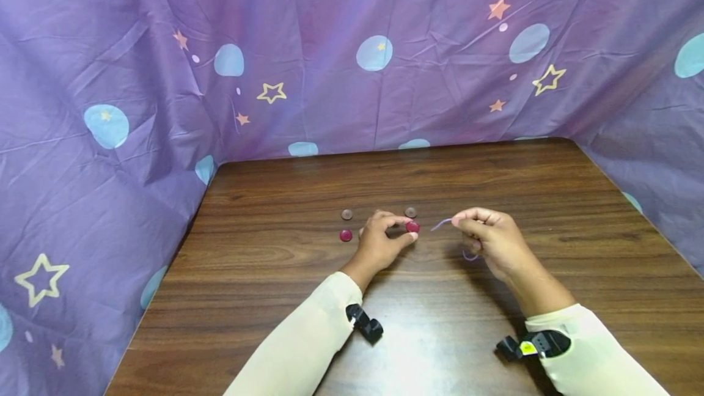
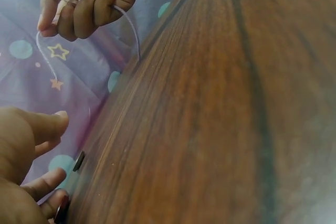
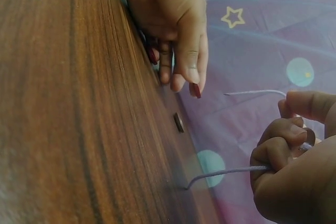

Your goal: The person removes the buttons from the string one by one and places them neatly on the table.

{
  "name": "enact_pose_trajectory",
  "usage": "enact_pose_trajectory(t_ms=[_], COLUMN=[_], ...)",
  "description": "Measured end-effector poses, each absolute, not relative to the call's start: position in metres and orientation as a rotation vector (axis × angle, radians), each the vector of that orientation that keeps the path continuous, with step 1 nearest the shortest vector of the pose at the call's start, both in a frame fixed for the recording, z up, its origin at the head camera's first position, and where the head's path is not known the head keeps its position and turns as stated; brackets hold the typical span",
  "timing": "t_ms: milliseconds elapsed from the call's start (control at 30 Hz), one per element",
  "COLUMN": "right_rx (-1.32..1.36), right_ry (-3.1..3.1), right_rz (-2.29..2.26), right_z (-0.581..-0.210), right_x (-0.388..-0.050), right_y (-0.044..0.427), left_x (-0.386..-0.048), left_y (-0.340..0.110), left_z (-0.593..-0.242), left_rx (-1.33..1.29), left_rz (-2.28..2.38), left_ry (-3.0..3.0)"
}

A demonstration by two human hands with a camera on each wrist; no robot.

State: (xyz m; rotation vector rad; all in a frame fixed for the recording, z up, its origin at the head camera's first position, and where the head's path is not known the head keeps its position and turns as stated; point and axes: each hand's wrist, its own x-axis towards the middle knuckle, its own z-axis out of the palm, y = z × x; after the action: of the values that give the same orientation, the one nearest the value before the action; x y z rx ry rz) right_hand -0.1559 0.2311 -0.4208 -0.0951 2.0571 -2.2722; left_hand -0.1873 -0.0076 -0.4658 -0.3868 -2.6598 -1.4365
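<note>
My left hand pinches a dark red button between thumb and index finger, a little above the table. In the right wrist view that button shows edge-on at the fingertips. My right hand pinches a thin light purple string near one end, and this short free end points left toward the button, apart from it. The string's other part leaves the curled lower fingers and hangs to the table. Something brown and rounded shows between those fingers, mostly hidden.
On the brown wooden table lie another red button and a brown button, both left of my left hand. A second brown button lies just behind the pinched one. Purple patterned cloth hangs around the table.
</note>
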Motion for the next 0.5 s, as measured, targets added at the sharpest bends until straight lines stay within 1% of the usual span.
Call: enact_pose_trajectory(t_ms=[500], right_rx=[-0.119], right_ry=[2.075], right_rz=[-2.271], right_z=[-0.4176], right_x=[-0.1563], right_y=[0.2317], left_x=[-0.188], left_y=[-0.0039], left_z=[-0.4686], left_rx=[-0.341], left_rz=[-1.258], left_ry=[-2.762])
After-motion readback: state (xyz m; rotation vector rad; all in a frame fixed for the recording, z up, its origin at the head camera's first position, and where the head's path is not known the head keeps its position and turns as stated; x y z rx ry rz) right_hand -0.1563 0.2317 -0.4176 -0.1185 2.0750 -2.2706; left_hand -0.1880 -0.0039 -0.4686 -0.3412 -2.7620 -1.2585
